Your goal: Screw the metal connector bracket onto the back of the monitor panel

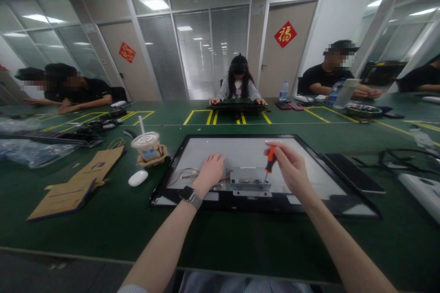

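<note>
Right fingers (282, 148) grip orange screwdriver (271, 158); left fingers (215, 158) outstretched over panel (197, 149); red sign (285, 35) reads 福

A red diamond-shaped sign (285, 34) on the right-hand door (291, 73) bears the gold Chinese character 福. The red diamond-shaped poster (127, 52) on the left-hand door (132, 78) also carries gold characters, too blurred to read. Print on the kraft paper bag (85, 177) and the drink cup's label (150, 152) is illegible.
</note>
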The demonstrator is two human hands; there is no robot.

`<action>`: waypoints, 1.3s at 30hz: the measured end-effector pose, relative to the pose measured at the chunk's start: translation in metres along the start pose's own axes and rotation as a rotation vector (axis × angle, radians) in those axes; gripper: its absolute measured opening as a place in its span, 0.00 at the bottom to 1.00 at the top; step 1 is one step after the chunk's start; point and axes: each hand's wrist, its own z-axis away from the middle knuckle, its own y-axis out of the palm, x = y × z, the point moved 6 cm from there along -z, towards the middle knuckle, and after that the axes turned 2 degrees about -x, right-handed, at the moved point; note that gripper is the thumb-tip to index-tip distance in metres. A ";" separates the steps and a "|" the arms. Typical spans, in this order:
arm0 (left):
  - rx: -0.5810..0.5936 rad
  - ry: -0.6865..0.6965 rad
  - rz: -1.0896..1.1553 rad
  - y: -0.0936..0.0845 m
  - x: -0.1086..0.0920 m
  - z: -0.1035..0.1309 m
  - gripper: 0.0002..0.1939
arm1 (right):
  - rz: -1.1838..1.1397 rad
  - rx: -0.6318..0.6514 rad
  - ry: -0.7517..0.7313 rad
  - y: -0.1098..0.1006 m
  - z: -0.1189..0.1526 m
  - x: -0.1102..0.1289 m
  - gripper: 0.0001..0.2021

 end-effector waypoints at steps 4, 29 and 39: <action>-0.003 0.003 -0.003 0.002 0.000 -0.001 0.21 | -0.045 -0.006 -0.015 0.001 0.000 0.003 0.12; -0.020 0.019 -0.003 0.002 0.000 -0.001 0.20 | -0.128 -0.054 0.024 0.000 -0.001 0.002 0.12; -0.023 0.010 0.007 0.003 0.001 -0.001 0.20 | 0.104 -0.089 -0.045 -0.003 -0.001 0.013 0.10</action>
